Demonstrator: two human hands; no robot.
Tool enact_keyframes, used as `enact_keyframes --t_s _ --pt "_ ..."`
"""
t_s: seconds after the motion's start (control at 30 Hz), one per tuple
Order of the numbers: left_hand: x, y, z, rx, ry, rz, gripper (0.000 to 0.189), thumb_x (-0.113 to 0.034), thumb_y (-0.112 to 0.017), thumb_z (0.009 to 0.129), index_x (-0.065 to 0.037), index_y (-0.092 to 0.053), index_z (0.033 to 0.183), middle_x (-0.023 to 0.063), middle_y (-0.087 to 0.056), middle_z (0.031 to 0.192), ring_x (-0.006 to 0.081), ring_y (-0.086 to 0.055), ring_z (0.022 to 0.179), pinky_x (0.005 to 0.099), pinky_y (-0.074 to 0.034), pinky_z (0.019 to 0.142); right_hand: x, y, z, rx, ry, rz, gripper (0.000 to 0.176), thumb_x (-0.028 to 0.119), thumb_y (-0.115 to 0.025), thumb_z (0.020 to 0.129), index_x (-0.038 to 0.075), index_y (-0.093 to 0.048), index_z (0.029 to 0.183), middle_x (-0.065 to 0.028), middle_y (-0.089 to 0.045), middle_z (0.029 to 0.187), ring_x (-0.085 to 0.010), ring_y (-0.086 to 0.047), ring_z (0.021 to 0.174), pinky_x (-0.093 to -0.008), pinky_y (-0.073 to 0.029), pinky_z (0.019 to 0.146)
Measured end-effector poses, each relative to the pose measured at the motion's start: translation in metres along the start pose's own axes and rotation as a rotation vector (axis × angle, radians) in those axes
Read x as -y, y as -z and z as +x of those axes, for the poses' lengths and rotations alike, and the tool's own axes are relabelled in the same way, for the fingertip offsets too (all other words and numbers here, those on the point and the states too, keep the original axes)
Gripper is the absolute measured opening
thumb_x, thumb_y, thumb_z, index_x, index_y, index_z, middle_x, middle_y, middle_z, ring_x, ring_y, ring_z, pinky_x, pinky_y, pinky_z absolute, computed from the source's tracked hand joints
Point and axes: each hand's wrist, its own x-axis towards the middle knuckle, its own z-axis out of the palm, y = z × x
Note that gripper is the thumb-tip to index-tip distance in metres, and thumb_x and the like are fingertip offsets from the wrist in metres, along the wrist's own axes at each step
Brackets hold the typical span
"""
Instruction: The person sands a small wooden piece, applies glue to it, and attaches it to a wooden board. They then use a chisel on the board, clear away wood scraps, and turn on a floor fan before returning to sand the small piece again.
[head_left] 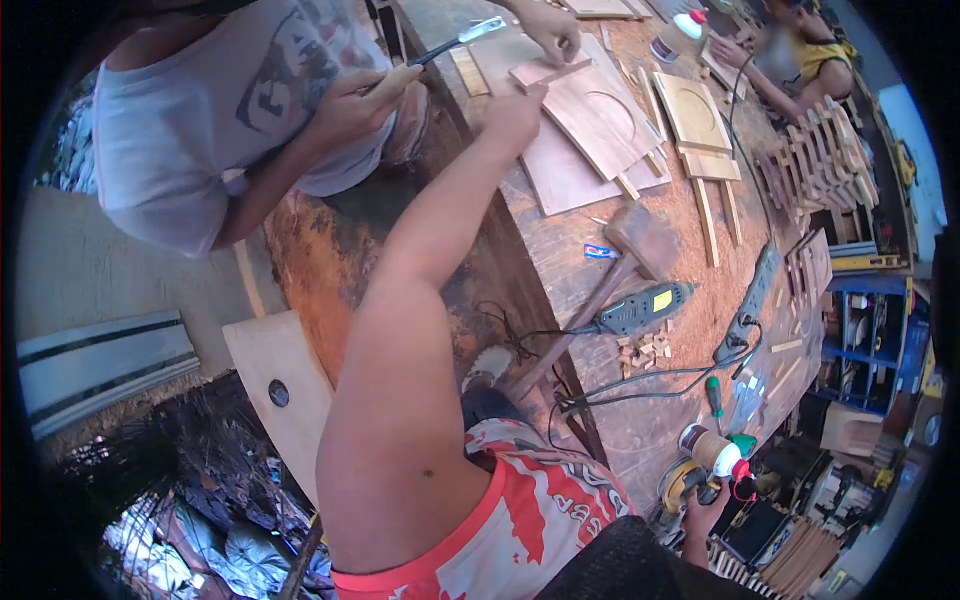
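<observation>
My left hand (pixel 513 120) reaches across the workbench, its fingers closed at the end of a thin wooden strip (pixel 562 77). This strip lies along the edge of a wooden panel (pixel 590 118) with a round recess (pixel 608 118). Beneath the panel is a wider pinkish board (pixel 552 182). At the near end of the bench, my right hand (pixel 703 512) is closed around a glue bottle (pixel 712 450) with a red cap, tilted on its side. A co-worker's hand (pixel 548 32) touches the same strip from the far side; their other hand (pixel 372 102) holds a slim tool with a pale end.
On the bench lie a mallet (pixel 622 255), a corded rotary tool (pixel 645 308), small wood blocks (pixel 645 352), a power strip (pixel 748 305) and a green-handled screwdriver (pixel 714 395). Another recessed panel (pixel 692 112) and stacked wooden frames (pixel 820 160) stand beyond, near another person (pixel 815 65). Cables cross the bench.
</observation>
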Motion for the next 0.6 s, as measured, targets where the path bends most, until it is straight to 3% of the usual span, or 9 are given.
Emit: enact_keyframes --t_s 0.07,0.17,0.23,0.3,0.37,0.43,0.6 --pt "-0.003 -0.022 0.007 0.028 0.071 0.012 0.056 -0.01 -0.048 0.086 -0.023 -0.047 0.141 0.0143 -0.071 0.091 0.0332 -0.068 0.085 0.0482 -0.052 0.076 -0.008 -0.002 0.001 -0.007 0.066 -0.028 0.072 0.007 -0.076 0.07 -0.002 -0.044 0.134 -0.0172 -0.049 0.127 -0.0316 -0.047 0.122 -0.0392 -0.035 0.107" --pt "-0.057 0.045 -0.05 0.075 0.095 -0.154 0.059 -0.011 -0.051 0.086 -0.02 -0.044 0.143 0.0149 -0.07 0.091 0.0334 -0.068 0.084 0.0474 -0.052 0.074 0.0 -0.002 0.0 -0.023 0.02 -0.007 0.072 0.008 -0.077 0.069 -0.003 -0.045 0.133 -0.0173 -0.05 0.127 -0.0315 -0.048 0.121 -0.0394 -0.035 0.107" --pt "-0.084 0.051 -0.093 0.123 0.095 -0.299 0.058 -0.013 -0.053 0.085 -0.019 -0.045 0.142 0.0155 -0.069 0.095 0.0337 -0.067 0.086 0.0478 -0.052 0.073 -0.002 -0.001 -0.001 -0.019 0.025 -0.027 0.073 0.008 -0.077 0.069 -0.002 -0.045 0.133 -0.0173 -0.05 0.128 -0.0313 -0.048 0.121 -0.0395 -0.035 0.107" --pt "-0.109 0.05 -0.139 0.214 0.011 -0.433 0.053 -0.014 -0.053 0.086 -0.016 -0.049 0.138 0.0159 -0.069 0.098 0.0338 -0.067 0.088 0.0481 -0.052 0.074 -0.003 0.0 0.0 0.005 0.006 -0.014 0.074 0.007 -0.076 0.068 -0.002 -0.044 0.134 -0.0171 -0.05 0.128 -0.0308 -0.048 0.121 -0.0395 -0.035 0.107" --pt "-0.13 0.04 -0.191 0.115 -0.089 -0.652 0.045 -0.014 -0.053 0.087 -0.013 -0.053 0.132 0.0152 -0.069 0.098 0.034 -0.067 0.088 0.048 -0.053 0.076 -0.001 0.0 0.0 0.005 0.024 -0.022 0.073 0.006 -0.075 0.068 -0.002 -0.044 0.134 -0.0171 -0.05 0.128 -0.031 -0.048 0.121 -0.0396 -0.035 0.107" --pt "-0.145 0.033 -0.237 -0.114 -0.197 -0.853 0.039 -0.013 -0.056 0.086 -0.011 -0.058 0.125 0.0148 -0.068 0.098 0.0339 -0.066 0.087 0.0462 -0.052 0.076 -0.005 0.0 0.0 0.003 0.032 -0.01 0.073 0.006 -0.074 0.069 -0.002 -0.044 0.134 -0.0172 -0.05 0.128 -0.031 -0.049 0.121 -0.0398 -0.036 0.107" --pt "-0.138 0.038 -0.301 0.082 -0.226 -0.949 0.03 -0.01 -0.061 0.084 -0.01 -0.063 0.114 0.0138 -0.066 0.097 0.0322 -0.065 0.09 0.0424 -0.052 0.077 -0.006 -0.001 0.003 -0.022 0.049 -0.037 0.073 0.007 -0.075 0.068 -0.002 -0.044 0.134 -0.0177 -0.05 0.128 -0.031 -0.049 0.12 -0.0396 -0.037 0.106"
